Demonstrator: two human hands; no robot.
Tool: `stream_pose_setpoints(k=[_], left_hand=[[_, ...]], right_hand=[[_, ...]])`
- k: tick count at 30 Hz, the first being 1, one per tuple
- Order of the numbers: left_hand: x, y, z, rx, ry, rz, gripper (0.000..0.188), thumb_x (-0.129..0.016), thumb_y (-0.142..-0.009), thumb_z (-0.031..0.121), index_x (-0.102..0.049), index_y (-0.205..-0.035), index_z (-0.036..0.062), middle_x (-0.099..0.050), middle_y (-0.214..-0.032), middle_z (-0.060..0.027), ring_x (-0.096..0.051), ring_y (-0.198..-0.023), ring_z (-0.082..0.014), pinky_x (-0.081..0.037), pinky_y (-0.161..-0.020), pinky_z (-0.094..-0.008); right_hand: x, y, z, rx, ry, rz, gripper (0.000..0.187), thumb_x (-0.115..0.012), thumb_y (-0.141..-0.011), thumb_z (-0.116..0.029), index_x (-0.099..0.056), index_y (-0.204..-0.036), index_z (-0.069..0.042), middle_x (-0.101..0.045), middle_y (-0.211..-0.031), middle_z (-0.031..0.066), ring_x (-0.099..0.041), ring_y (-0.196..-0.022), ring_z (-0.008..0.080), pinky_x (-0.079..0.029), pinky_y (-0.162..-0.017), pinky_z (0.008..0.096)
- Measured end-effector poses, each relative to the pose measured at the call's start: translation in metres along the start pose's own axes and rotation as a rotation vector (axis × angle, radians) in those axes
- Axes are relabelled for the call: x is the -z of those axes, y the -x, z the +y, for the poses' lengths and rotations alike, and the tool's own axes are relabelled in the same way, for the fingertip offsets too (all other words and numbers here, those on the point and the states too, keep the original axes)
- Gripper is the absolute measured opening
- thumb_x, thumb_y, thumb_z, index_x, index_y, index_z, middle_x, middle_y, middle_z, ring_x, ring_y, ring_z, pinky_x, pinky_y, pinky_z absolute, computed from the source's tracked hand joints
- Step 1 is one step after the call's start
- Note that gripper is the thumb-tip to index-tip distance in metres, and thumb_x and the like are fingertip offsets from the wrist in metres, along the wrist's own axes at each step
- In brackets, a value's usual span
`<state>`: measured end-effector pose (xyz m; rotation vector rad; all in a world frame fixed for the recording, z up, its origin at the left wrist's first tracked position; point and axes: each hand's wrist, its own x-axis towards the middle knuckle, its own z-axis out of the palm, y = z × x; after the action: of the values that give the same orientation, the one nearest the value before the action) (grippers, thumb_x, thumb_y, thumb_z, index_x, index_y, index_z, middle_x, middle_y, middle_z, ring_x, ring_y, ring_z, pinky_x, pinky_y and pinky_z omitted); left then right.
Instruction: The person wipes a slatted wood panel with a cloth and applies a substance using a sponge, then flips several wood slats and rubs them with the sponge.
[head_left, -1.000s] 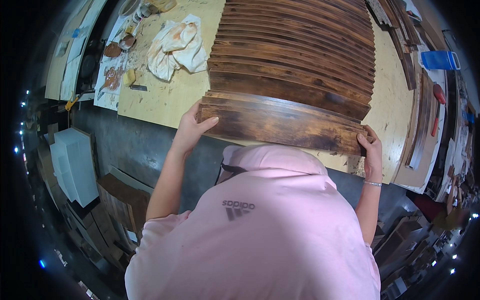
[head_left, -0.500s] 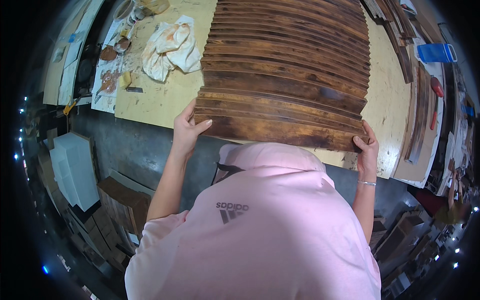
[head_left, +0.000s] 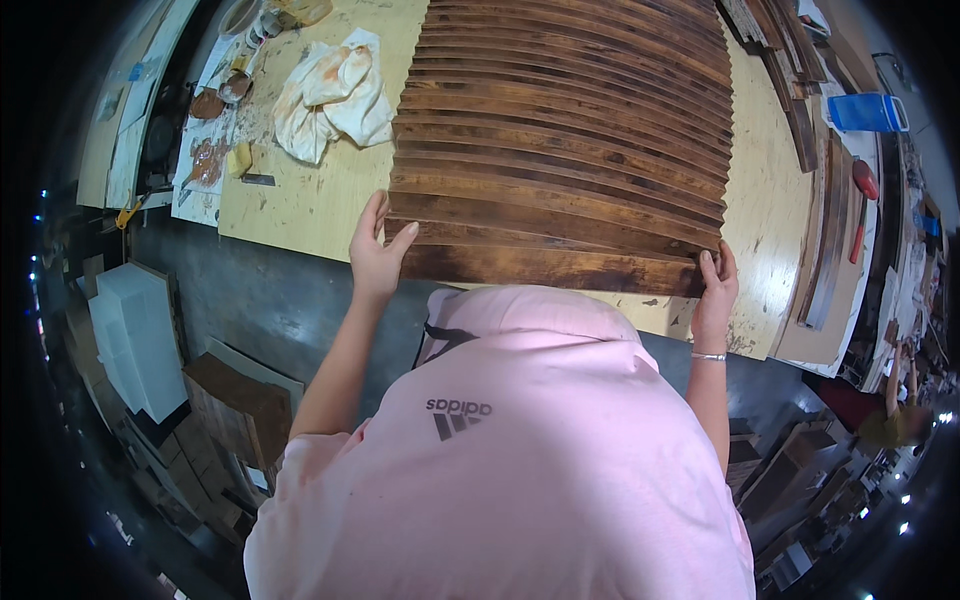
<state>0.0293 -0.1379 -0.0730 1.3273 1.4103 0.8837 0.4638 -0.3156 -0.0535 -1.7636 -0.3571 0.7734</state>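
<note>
Your left hand [head_left: 375,262] is at the left end of the brown boards. Its thumb and fingers are spread apart, with a gap you can see between them, and it is not squeezing anything. Your right hand [head_left: 714,290] is at the other end, a little bit open, with the thumb up by the corner of the nearest board [head_left: 550,267]. I cannot tell if that hand is pressing on the wood. A shiny bracelet [head_left: 709,357] is on your right wrist

The nearest board lies along the front edge of the yellow surface [head_left: 290,210], just in front of your pink shirt [head_left: 480,470]. Behind it, the other brown boards [head_left: 560,155] lie in a long row, each one overlapping the next, like steps, and they go up past the top of the view

To the left of the boards is a crumpled white rag [head_left: 335,100] with brown stains. Further left are a small yellow sponge [head_left: 239,160] and two little brown bowls [head_left: 207,104]. Over on the right you have dark wood strips [head_left: 785,80], a blue jug [head_left: 865,113] and a red tool [head_left: 864,180]
</note>
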Motion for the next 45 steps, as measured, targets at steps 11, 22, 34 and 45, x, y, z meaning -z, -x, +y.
stream_pose_setpoints(k=[11, 22, 34, 45], left_hand=[[-0.014, 0.02, -0.013, 0.135, 0.302, 0.216, 0.042, -0.068, -0.095, -0.001, -0.056, -0.134, -0.0087, -0.064, -0.122, -0.012, -0.06, -0.103, -0.0134, -0.049, -0.096, -0.0278], [-0.027, -0.014, 0.008, -0.113, 0.503, 0.206, 0.039, -0.069, -0.091, -0.009, -0.059, -0.128, -0.0064, -0.06, -0.113, -0.004, -0.057, -0.102, -0.0102, -0.047, -0.091, -0.0243], [-0.032, -0.048, 0.044, -0.242, 0.412, 0.118, 0.039, -0.075, -0.085, -0.01, -0.065, -0.122, -0.0044, -0.063, -0.119, -0.0055, -0.057, -0.111, -0.0139, -0.044, -0.102, -0.0282], [-0.036, -0.053, 0.064, -0.288, 0.458, 0.096, 0.039, -0.073, -0.086, -0.012, -0.064, -0.123, -0.0051, -0.062, -0.12, -0.0059, -0.059, -0.109, -0.0134, -0.046, -0.1, -0.0264]], right_hand=[[0.003, -0.005, 0.019, -0.064, -0.013, 0.15, 0.046, -0.07, -0.094, -0.009, -0.057, -0.133, 0.012, -0.066, -0.117, 0.0109, -0.059, -0.107, 0.0158, -0.046, -0.097, 0.0286], [-0.005, 0.002, 0.019, 0.02, -0.305, 0.19, 0.045, -0.054, -0.095, -0.009, -0.057, -0.136, 0.009, -0.062, -0.135, 0.0145, -0.055, -0.127, 0.0224, -0.039, -0.111, 0.0346], [0.001, -0.002, -0.003, -0.028, -0.335, 0.114, 0.045, -0.058, -0.099, -0.017, -0.059, -0.138, 0.005, -0.06, -0.141, 0.0137, -0.05, -0.136, 0.0232, -0.034, -0.116, 0.0353], [0.022, -0.023, -0.026, 0.12, -0.286, 0.052, 0.041, -0.052, -0.092, 0.007, -0.059, -0.133, 0.01, -0.064, -0.133, 0.0205, -0.058, -0.129, 0.0281, -0.041, -0.114, 0.0378]])
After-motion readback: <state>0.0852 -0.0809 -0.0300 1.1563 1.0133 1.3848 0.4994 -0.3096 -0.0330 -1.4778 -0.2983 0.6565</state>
